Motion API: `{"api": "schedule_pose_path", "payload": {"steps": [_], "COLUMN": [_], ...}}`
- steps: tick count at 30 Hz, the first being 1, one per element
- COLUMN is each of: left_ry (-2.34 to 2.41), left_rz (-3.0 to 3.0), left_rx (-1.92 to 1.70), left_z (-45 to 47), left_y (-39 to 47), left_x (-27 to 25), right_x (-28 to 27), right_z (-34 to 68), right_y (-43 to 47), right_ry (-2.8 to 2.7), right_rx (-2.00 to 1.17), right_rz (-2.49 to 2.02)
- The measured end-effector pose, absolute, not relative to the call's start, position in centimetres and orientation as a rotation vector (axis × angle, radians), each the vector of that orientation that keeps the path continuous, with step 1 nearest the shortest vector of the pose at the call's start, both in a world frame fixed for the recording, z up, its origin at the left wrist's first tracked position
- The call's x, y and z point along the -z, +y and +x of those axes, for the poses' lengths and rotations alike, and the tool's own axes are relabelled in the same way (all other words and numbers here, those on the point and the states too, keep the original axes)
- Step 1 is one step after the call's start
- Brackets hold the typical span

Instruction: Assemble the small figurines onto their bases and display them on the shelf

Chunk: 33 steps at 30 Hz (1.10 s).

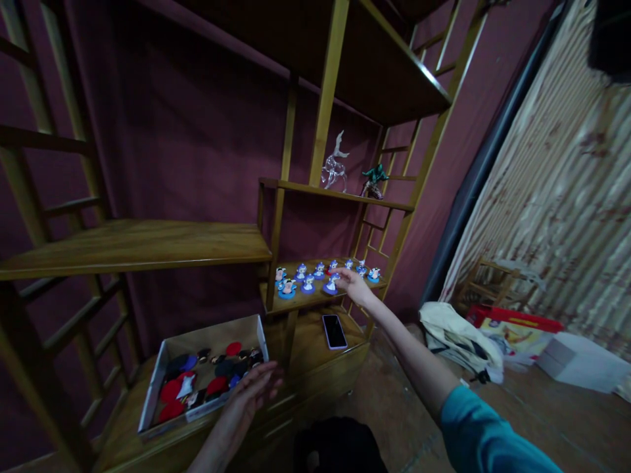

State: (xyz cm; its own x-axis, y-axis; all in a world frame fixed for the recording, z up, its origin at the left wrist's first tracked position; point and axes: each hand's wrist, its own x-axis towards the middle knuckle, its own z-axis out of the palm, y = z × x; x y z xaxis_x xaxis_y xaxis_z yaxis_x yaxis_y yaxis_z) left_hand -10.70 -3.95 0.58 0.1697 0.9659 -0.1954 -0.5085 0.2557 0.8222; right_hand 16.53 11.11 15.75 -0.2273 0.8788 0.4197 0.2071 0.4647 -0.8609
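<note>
Two bare hands are at work here, and we can see them both. Our right hand reaches out to the low shelf, with its fingertips right at a purple-and-white figurine that stands near the front edge. We cannot tell if the fingers grip it or only touch it. More small figurines stand on the same shelf: other purple figurines to the left and behind, and pinkish figurines on blue bases at the left end. Our left hand looks free, its fingers loosely stretched out, just beside the front right corner of an open cardboard box. In the box we see red, black and blue pieces all in a jumble. A phone lies on the wooden cabinet top, below the figurines. One shelf up, we see a clear deer and a green figure. On the floor to our right are a whitish bag and a white box, near a striped curtain.
</note>
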Motion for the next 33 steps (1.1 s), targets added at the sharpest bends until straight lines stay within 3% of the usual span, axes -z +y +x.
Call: {"api": "schedule_pose_path", "payload": {"steps": [33], "left_ry": [0.974], "left_rz": [0.629], "left_rx": [-1.268], "left_z": [-11.2], "left_y": [-3.2], "left_x": [-0.3], "right_x": [-12.6], "right_z": [16.7], "right_y": [16.6], "right_ry": [-1.745], "right_rx": [-0.818], "right_rz": [-1.079]}}
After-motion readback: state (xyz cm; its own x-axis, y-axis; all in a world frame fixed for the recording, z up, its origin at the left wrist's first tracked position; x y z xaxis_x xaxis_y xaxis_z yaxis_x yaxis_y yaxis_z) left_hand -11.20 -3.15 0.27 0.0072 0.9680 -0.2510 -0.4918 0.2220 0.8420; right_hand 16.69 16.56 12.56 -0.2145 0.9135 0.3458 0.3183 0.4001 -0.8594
